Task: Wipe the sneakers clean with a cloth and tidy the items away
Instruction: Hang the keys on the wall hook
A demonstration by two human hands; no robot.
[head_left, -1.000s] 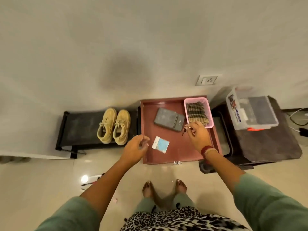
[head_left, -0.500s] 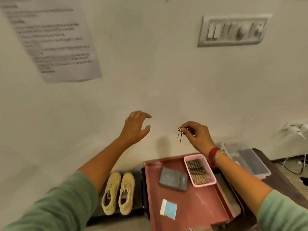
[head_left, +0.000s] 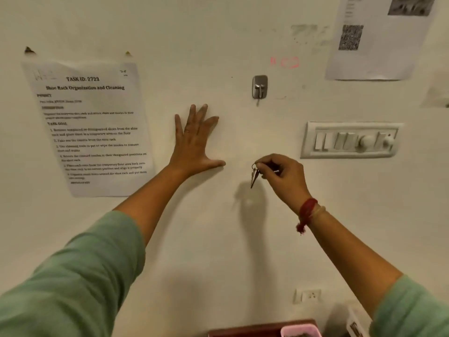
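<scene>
My right hand (head_left: 283, 176) pinches a small bunch of keys (head_left: 254, 175) by the ring; the keys dangle in front of the wall, well below a metal wall hook (head_left: 260, 86). With fingers spread, my left hand (head_left: 195, 142) rests flat on the wall, left of the keys and lower left of the hook. At the bottom edge only the far rim of the red tray (head_left: 257, 329) and the top of the pink basket (head_left: 300, 330) show. The sneakers are out of view.
A printed task sheet (head_left: 90, 127) hangs on the wall at left, another paper (head_left: 379, 37) at top right. A switch panel (head_left: 351, 139) sits right of the keys, a socket (head_left: 308, 295) lower down. The corner of a clear plastic box (head_left: 356, 323) shows at bottom right.
The view has swung up from the floor and tray to the wall. My right hand lifted the keys from the tray up toward the hook, and my left hand rose and pressed flat against the wall.
</scene>
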